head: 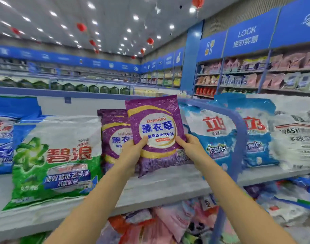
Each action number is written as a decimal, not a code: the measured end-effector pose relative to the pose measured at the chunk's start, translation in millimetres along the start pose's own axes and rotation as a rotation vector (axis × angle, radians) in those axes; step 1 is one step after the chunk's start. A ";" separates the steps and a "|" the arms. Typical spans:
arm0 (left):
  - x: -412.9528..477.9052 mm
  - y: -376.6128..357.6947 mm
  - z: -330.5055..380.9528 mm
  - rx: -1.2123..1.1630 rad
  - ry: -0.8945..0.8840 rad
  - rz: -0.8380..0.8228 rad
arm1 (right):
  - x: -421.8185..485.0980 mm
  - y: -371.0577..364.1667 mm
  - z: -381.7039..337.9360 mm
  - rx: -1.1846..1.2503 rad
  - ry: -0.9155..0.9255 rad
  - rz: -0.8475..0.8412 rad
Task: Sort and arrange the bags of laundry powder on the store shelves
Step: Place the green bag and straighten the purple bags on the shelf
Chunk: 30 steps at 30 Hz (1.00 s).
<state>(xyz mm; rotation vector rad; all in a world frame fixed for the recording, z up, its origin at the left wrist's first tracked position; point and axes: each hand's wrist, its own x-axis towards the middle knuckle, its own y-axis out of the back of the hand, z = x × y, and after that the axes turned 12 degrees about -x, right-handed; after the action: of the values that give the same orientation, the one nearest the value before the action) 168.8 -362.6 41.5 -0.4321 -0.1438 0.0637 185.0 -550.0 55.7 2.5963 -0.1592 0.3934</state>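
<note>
Two hands hold one purple bag (156, 127) upright at the centre of the frame, low over the shelf (168, 185). The left hand (133, 152) and the right hand (187, 147) each pinch its lower part, thumbs on the printed face. This grip keeps the soft pack flat and its label forward. A second purple bag (113, 136) stands just behind, to the left, so the held one seems meant to join its own kind — between the green-and-white bag (57, 161) at lower left and the blue bags (215, 136) at right — probably sorting by brand.
</note>
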 end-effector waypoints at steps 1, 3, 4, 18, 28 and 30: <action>7.7 -6.8 -5.5 0.019 -0.005 0.061 | 12.1 0.8 7.0 -0.025 0.002 -0.015; 19.6 -17.4 -17.5 0.028 0.000 0.174 | 28.6 -1.9 22.5 -0.068 0.003 -0.037; 23.6 -21.9 -23.7 0.019 0.003 0.210 | 33.7 -4.4 30.4 -0.086 -0.004 -0.038; 51.7 -63.5 -74.9 0.087 -0.015 0.282 | 52.3 -22.1 79.4 -0.067 -0.027 0.161; 29.7 -57.3 -53.9 0.197 -0.232 0.219 | 23.8 -16.1 50.5 -0.144 0.259 0.145; 6.0 -50.2 -39.9 0.246 -0.314 0.202 | 7.4 -14.7 42.5 -0.045 0.357 0.095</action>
<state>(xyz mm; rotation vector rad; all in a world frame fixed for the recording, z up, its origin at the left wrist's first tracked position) 182.4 -424.0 27.6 -0.1870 -0.3964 0.3454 205.2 -558.8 15.8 2.4325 -0.1638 0.8672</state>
